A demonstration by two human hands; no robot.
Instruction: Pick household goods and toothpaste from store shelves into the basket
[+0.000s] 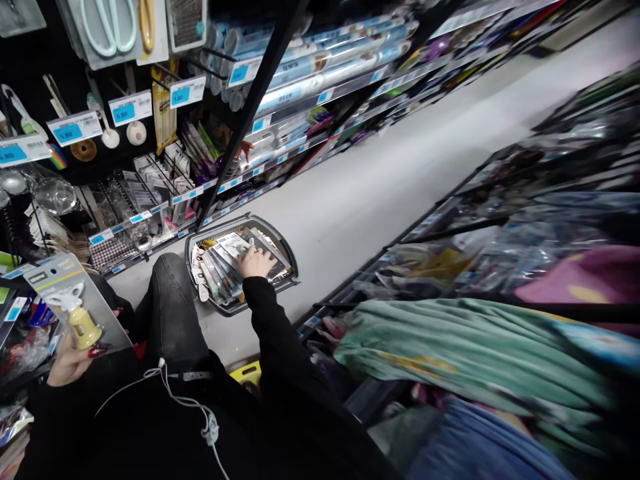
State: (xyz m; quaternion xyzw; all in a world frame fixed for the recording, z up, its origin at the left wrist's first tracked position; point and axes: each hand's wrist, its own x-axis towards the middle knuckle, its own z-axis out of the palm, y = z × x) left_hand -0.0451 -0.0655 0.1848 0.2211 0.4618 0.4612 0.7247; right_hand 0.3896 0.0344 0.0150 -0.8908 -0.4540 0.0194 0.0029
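In my left hand at the lower left is a carded package. Its grey card carries a yellow bell-shaped base with white handles on top, perhaps a corkscrew; the exact kind is unclear. My thumb, with a red nail, presses on the card's front near its bottom edge. Further forward, my right hand reaches into a dark shopping basket on the floor. Its fingers are spread over the flat packages piled inside. The packages stand and lean at various angles, and some are hidden beneath the hand.
Shelves on the left hold hanging utensils, price tags and rolls in blue wrapping. Along the right, a rack bears green fabric goods and plastic-wrapped items. A pale aisle floor runs between. A white cable hangs across my front.
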